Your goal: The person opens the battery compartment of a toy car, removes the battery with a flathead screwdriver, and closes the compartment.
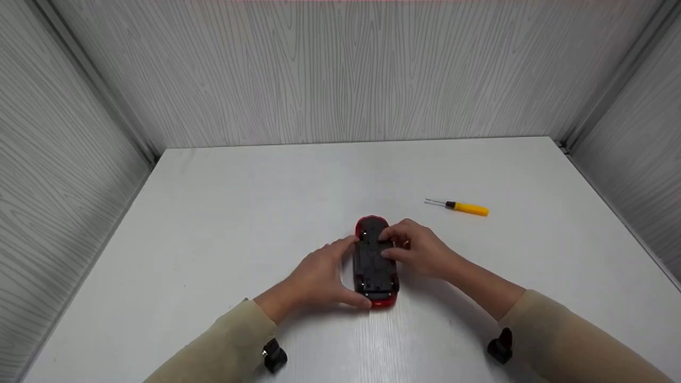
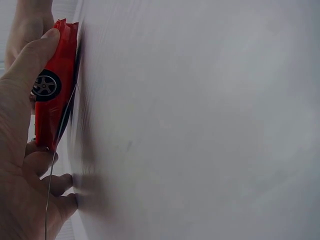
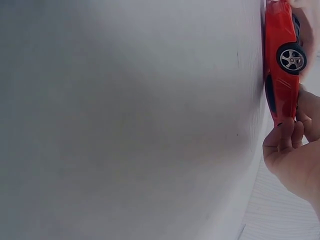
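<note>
A red toy car lies upside down on the white table, its black underside facing up. My left hand holds it from the left, thumb at the near end and fingers along the far left side. From the right, my right hand reaches over the edge, with thumb and index finger bent onto the underside and set apart. In the right wrist view its other fingers curl against the car's red side. A silver-spoked wheel shows in the left wrist view.
Beyond the right hand lies a screwdriver with a yellow handle, its metal shaft pointing left. The white table is bounded by wood-grain panels at the back and both sides.
</note>
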Demonstrator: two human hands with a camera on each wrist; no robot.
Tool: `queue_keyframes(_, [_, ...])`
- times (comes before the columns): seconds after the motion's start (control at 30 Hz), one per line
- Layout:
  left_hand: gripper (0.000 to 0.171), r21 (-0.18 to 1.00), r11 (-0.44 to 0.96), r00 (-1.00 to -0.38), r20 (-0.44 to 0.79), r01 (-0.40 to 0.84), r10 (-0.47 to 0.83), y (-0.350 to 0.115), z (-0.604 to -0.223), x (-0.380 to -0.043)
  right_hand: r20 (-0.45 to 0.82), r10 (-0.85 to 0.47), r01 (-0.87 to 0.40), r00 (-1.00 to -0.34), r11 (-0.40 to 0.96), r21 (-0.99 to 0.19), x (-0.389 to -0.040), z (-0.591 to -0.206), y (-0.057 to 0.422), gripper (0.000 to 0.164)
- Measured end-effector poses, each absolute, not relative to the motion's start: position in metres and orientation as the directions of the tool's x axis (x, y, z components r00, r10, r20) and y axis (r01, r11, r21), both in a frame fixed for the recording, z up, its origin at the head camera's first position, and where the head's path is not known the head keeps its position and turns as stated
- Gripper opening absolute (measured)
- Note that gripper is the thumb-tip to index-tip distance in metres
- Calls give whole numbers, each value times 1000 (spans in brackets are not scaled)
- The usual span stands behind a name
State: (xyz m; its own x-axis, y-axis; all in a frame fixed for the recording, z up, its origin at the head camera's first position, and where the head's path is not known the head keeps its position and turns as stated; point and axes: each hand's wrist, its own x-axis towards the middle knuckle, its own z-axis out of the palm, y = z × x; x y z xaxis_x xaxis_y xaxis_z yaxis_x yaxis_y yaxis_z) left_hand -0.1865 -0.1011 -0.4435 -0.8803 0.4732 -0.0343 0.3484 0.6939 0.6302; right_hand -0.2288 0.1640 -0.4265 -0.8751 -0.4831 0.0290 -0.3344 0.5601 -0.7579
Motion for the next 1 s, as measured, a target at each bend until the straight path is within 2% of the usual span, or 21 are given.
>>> queue_keyframes(0.3, [128,629,697,-882,-40,343,469,-100,-443,-186,20,-469,-312,-883,553,-772,-227,-426,163,22])
queue_keyframes(0.7, [129,643,686,-884,-30,340,467,-101,-444,-186,99,-463,-345,-881,483,-805,-223,-423,163,24])
queue_keyframes(1.0, [127,637,686,-882,-20,351,470,-100,-443,-185,71,-434,-258,-898,388,-885,-222,-423,166,20])
